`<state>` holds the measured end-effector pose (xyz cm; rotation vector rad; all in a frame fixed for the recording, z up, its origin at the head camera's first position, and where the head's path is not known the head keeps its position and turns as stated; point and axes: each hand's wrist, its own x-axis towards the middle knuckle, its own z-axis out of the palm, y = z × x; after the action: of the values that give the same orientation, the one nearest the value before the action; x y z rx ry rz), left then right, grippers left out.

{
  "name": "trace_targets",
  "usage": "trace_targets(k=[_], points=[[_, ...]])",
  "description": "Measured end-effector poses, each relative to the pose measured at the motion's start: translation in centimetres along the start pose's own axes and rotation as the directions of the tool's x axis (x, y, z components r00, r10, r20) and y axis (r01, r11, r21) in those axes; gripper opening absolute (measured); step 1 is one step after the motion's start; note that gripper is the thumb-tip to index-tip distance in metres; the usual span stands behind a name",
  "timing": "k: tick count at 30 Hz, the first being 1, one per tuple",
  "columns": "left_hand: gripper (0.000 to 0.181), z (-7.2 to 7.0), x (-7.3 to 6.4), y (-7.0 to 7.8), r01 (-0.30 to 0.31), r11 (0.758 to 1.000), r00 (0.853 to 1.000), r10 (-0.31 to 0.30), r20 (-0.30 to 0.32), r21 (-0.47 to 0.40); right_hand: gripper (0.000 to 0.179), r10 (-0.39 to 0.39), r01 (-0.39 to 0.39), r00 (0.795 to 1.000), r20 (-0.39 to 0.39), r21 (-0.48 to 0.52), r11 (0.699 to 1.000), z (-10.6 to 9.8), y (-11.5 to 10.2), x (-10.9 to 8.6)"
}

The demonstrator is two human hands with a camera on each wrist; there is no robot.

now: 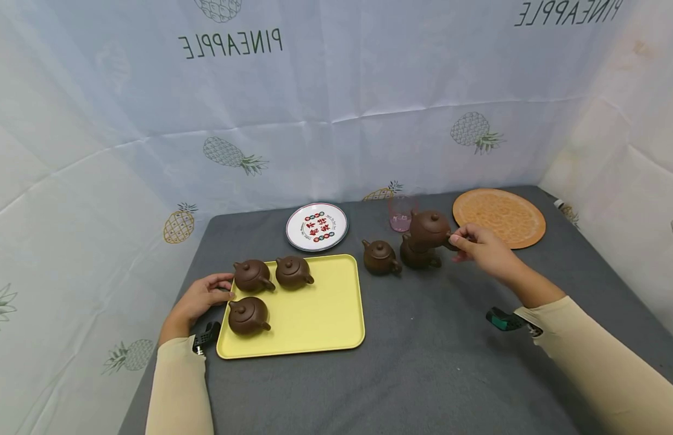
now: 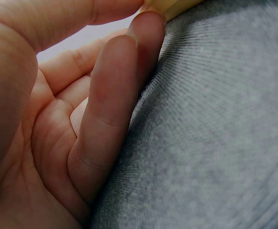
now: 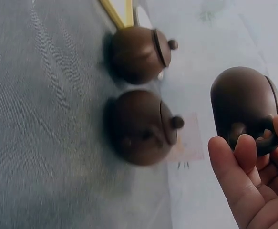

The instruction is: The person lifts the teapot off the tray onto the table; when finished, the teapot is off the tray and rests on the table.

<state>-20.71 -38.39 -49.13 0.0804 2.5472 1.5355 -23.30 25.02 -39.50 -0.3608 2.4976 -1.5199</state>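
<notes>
A brown teapot (image 1: 429,229) is up in the air, its handle pinched by my right hand (image 1: 480,251). In the right wrist view the fingers and thumb close on the handle of that teapot (image 3: 246,102). Partly behind and beneath it, a second teapot (image 1: 418,257) stands on the table, and a third teapot (image 1: 379,258) is just to its left. My left hand (image 1: 200,299) grips the left rim of a yellow tray (image 1: 320,320). Several matching teapots, such as this one (image 1: 248,315), sit on the tray's left half. The left wrist view shows only a sliver of the tray.
A white plate with red characters (image 1: 317,227) lies behind the tray. A pinkish clear cup (image 1: 400,217) stands behind the teapots. At the back right lies a round orange-brown mat (image 1: 499,217). Pineapple-print curtains (image 1: 336,90) border the grey table (image 1: 423,374).
</notes>
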Motion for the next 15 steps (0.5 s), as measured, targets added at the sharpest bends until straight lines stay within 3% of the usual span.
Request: trace_targets(k=[15], points=[[0.060,0.0,-0.1,0.2,0.003,1.000,1.000,-0.003,0.001,0.001,0.039,0.024,-0.032,0.996,-0.083,-0.100,0.994,-1.9,4.3,-0.5]])
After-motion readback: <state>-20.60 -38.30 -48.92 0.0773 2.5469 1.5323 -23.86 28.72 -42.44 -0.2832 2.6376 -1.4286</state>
